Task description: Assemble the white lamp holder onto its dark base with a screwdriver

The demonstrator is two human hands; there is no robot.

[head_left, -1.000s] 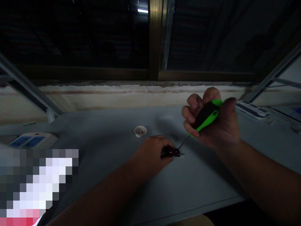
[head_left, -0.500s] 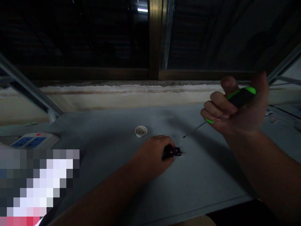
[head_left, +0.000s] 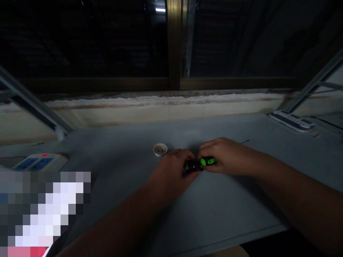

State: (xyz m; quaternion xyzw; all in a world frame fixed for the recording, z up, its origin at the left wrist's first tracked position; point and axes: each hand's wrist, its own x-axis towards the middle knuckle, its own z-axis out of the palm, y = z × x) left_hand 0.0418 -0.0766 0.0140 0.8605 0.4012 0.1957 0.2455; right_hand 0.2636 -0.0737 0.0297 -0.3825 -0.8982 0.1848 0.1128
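My left hand (head_left: pixel 174 169) is wrapped round a small glossy dark object (head_left: pixel 192 165), reddish-black, low over the table. Its kind is not clear in the dim light. My right hand (head_left: pixel 222 157) is closed round a screwdriver (head_left: pixel 208 161) with a black and green handle. The handle's end points left towards the dark object, while the thin shaft sticks out behind the hand to the upper right. The right fingertips are at the right end of the dark object; whether they grip it is hidden. A small white round cup-like piece (head_left: pixel 160 150) stands just beyond my left hand.
The grey table (head_left: pixel 230 210) lies under both hands. At the left is a white power strip (head_left: pixel 53 161) with blue panels and a red light. Another white strip-like device (head_left: pixel 292 121) lies at the far right. Metal frame legs (head_left: pixel 60 132) and a wall with a dark window bound the back.
My right hand has come down and left to the dark object, turning the screwdriver so its tip now points right. My left hand keeps its hold in nearly the same place.
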